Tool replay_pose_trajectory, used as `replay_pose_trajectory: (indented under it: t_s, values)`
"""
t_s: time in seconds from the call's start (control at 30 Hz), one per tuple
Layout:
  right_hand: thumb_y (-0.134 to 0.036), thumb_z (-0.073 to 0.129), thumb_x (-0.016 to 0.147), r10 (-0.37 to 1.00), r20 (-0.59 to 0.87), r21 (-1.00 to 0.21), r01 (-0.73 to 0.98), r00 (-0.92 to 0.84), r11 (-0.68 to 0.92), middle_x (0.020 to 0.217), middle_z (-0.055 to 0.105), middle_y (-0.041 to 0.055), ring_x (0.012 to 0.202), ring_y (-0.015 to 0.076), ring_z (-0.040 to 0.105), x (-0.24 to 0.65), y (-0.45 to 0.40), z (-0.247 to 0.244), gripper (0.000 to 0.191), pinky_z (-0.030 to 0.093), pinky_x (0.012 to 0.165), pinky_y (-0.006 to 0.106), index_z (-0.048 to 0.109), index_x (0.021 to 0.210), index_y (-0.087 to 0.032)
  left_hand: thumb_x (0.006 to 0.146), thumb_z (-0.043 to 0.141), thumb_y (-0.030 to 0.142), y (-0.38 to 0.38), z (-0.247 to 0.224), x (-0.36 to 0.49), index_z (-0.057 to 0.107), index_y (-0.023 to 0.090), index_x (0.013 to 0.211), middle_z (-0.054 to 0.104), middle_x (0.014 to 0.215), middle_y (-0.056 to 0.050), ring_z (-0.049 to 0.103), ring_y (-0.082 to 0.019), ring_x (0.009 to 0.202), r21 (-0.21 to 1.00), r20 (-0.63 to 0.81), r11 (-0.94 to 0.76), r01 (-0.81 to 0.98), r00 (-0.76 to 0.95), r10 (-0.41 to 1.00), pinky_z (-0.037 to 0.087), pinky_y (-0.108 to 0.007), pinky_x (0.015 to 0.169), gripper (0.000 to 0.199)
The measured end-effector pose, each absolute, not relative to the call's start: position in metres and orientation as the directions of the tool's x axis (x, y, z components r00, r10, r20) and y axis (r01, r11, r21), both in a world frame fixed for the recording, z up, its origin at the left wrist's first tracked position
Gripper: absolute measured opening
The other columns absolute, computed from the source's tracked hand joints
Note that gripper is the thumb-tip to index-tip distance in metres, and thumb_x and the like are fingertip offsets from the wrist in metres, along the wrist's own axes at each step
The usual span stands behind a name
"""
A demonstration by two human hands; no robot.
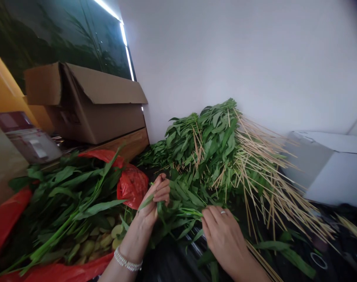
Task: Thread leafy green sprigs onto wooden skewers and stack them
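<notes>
Between the glossy red plastic bag (134, 187) and the sheaf of thin, pale wooden sticks (254, 152), the person's two bare hands face each other over a black plastic surface (174, 260). From where I stand, what counts is the loose bunch of long green leaves on slim, light green stems (188, 212): it lies between the hands, its stem ends directly at the right hand (221, 227) and its leaves fanning leftward and away, so its long axis runs mostly crosswise. That hand is the nearer one, touching the stems; its fingers are bent down and clamped on them, knuckles up, the forearm coming in from the lower right.

Just left of the leaves, the left hand (158, 194) is held higher, wrist upright, palm turned inward. Its fingers are curled together over a narrow, pointed green leaf (146, 201) lying across the palm; exactly how the tips meet I cannot tell. Beyond both hands, tied-looking leafy green bundles (218, 133) lean against the white wall (240, 51).
</notes>
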State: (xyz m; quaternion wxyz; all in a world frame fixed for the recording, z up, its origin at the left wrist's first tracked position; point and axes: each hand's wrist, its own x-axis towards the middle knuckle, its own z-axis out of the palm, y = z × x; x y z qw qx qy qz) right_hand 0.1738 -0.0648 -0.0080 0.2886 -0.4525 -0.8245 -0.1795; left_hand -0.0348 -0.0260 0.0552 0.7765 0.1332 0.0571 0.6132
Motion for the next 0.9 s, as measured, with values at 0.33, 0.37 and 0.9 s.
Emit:
replay_pose_trajectory:
  t_s: [0.33,0.37,0.9]
  values:
    - [-0.036,0.045,0.096,0.624,0.766,-0.499,0.758,0.158,0.42,0.093,0.068,0.009,0.069,0.0192,0.067,0.209,-0.052,0.004,0.02,0.049,0.06,0.029,0.053,0.107,-0.021,0.103,0.027,0.015,-0.064,0.086,-0.058,0.053,0.014,0.086,0.043,0.054,0.007,0.043,-0.001,0.033,0.405,0.169,0.025,-0.914,0.101,0.98,0.029,-0.009,0.032,0.031]
    - [-0.039,0.046,0.095,0.653,0.72,-0.583,0.714,0.234,0.387,0.091,0.069,0.0088,0.064,0.0186,0.067,0.211,-0.052,0.004,0.022,0.048,0.056,0.029,0.053,0.106,-0.021,0.103,0.025,0.016,-0.06,0.089,-0.061,0.053,0.014,0.087,0.041,0.054,0.007,0.042,-0.001,0.033,0.418,0.164,0.009,-0.908,0.085,0.983,0.029,-0.01,0.032,0.033]
    - [-0.052,0.065,0.078,0.75,0.24,-0.952,-0.001,0.616,0.306,0.082,0.06,0.0015,0.057,0.0168,0.06,0.23,-0.039,0.015,0.043,0.047,0.05,0.031,0.052,0.103,-0.021,0.094,0.048,0.026,0.076,0.097,-0.049,0.06,0.012,0.077,0.05,0.062,0.001,0.046,-0.007,0.047,0.994,-0.108,0.102,0.039,0.209,0.972,0.041,-0.019,0.045,0.025]
